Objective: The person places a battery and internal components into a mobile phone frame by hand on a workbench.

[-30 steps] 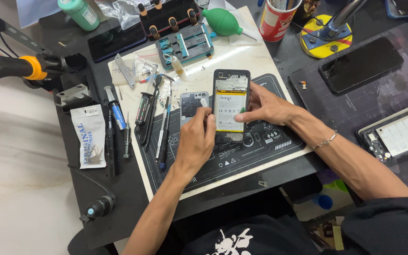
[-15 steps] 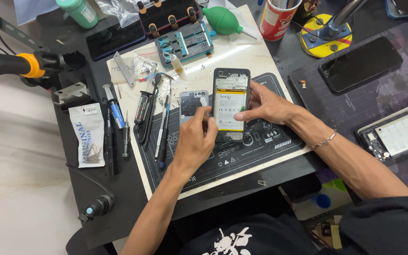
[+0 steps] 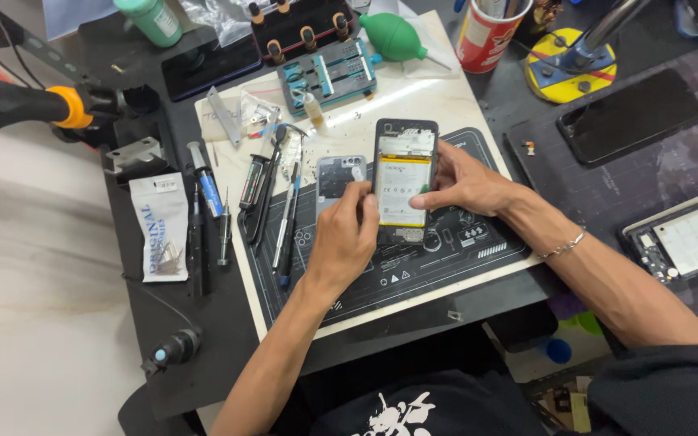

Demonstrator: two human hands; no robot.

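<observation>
An opened phone [image 3: 403,179] with its back removed and a yellow-labelled battery showing lies on the black repair mat [image 3: 414,266]. My left hand [image 3: 347,236] rests on the mat at the phone's lower left edge, fingertips pressing against its side. My right hand [image 3: 464,182] grips the phone's right edge, thumb on the battery near a small green tab. A grey back cover [image 3: 339,173] lies just left of the phone, partly behind my left fingers.
Screwdrivers and tweezers [image 3: 272,202] lie left of the mat, beside a white sachet [image 3: 161,226]. A blue clamp fixture [image 3: 329,73], green blower [image 3: 393,36] and red cup [image 3: 490,28] stand at the back. A dark phone [image 3: 630,117] and a circuit-board tray [image 3: 688,238] lie at right.
Both hands stay on the phone; the fingers shift only slightly along its edges. The phone has not moved.
</observation>
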